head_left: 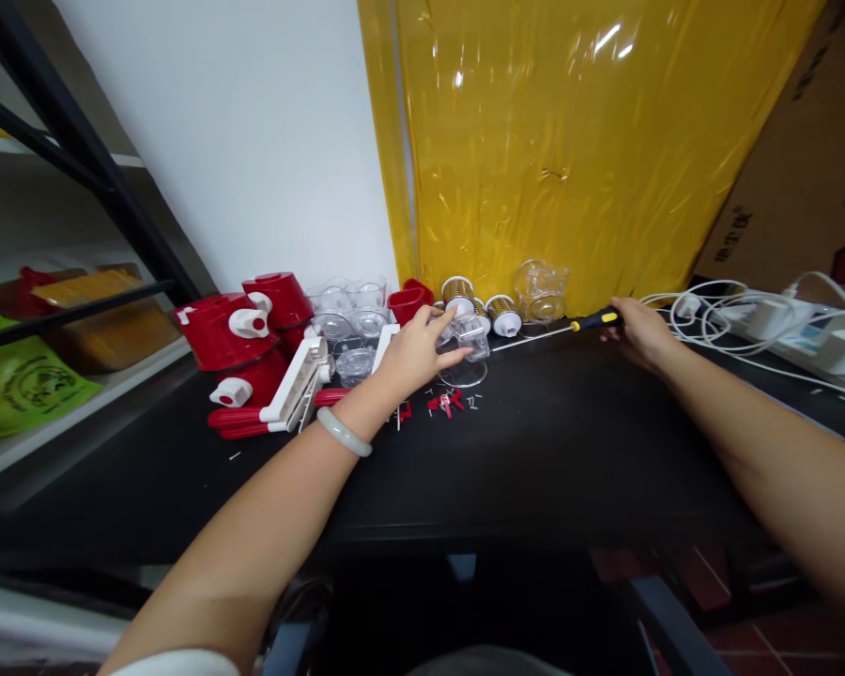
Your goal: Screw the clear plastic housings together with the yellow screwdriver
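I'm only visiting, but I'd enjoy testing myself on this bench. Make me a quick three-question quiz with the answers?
1. Which hand holds the long, thin screwdriver with a black-and-yellow handle?
2. True or false: a pale, rounded bangle is worn on the left arm.
3. Fill in the blank: the left hand holds a colourless, ______ plastic part between thumb and finger.

Key:
1. The right hand.
2. True.
3. Transparent.
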Motion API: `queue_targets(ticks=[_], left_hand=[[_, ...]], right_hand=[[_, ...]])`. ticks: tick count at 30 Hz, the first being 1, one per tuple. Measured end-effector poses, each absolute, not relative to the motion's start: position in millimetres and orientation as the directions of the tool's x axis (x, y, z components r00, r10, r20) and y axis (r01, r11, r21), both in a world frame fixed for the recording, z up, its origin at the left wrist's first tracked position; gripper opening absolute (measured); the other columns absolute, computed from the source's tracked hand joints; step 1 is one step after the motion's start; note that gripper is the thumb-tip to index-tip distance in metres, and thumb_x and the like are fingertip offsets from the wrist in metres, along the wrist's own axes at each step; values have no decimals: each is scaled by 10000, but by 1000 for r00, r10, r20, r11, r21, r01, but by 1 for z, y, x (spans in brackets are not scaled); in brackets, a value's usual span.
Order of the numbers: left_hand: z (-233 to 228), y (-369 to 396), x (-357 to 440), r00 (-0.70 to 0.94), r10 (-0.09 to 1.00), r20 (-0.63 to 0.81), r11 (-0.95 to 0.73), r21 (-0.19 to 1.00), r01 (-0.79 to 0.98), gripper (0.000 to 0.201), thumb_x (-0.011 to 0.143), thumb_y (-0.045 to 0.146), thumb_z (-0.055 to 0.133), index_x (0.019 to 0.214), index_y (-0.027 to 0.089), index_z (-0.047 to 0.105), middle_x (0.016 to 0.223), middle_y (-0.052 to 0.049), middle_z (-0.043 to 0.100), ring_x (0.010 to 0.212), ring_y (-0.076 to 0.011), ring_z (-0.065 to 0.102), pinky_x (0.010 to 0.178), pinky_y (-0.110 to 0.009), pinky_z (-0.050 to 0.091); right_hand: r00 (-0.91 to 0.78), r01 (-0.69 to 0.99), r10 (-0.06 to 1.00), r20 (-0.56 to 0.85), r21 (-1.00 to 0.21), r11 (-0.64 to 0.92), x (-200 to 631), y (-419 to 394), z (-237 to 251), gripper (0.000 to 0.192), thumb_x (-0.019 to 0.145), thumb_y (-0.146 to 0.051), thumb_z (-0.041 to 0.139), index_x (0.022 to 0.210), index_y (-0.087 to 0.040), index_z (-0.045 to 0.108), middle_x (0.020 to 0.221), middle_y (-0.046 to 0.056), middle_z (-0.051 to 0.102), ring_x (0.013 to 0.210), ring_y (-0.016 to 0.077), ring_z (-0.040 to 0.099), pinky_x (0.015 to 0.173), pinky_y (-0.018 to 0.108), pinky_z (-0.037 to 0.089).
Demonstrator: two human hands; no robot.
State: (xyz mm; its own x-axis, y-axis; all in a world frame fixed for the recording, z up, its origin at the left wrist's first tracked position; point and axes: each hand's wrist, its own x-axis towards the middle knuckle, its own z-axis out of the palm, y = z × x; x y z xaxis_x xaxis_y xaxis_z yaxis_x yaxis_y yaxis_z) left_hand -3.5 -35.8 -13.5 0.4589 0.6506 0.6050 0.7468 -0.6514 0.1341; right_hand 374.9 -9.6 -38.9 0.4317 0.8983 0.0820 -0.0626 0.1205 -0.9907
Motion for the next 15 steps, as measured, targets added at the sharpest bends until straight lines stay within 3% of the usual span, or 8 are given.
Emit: queue_targets(ticks=[3,6,9,12,15], left_hand=[[-13,-36,-3,459,657,598,-646,133,752,720,950,553,761,1550,203,572,1384,-147,611,1056,-260,707,997,-418,587],[-13,-36,-3,454,657,601,-643,134,754,714,948,555,764,1543,206,580,1381,-143,612,1064,-259,707,1006,-410,581],[-14,-35,-3,453,661,598,-640,134,757,719,944,554,770,1542,201,582,1379,-143,609,1074,-263,706,1011,-413,579],[-14,-34,-3,449,669,592,-633,139,761,726,943,549,772,1546,196,578,1366,-141,612,1073,-263,707,1010,-411,579],[-13,-35,-2,446,669,595,-633,140,762,721,942,540,778,1545,199,580,1374,-139,614,1054,-255,710,1006,-405,581]], right_hand=[[373,-278,928,1,-954,112,370,-15,-30,270,1013,-130,422,777,-233,506,622,0,472,546,131,426,597,295,416],[343,-366,939,-14,-923,120,369,-17,-28,281,1011,-131,364,796,-226,517,671,28,549,575,141,518,598,286,461],[388,-295,921,15,-945,140,375,-12,-34,314,1059,-215,354,794,-227,523,622,18,540,521,140,507,551,270,475],[466,-96,879,101,-982,164,382,-4,-42,345,1065,-399,503,763,-234,526,517,-22,446,431,126,388,458,249,419],[452,-68,879,154,-976,206,383,-1,-45,271,970,-255,641,723,-230,531,496,-41,404,429,113,347,444,234,395]])
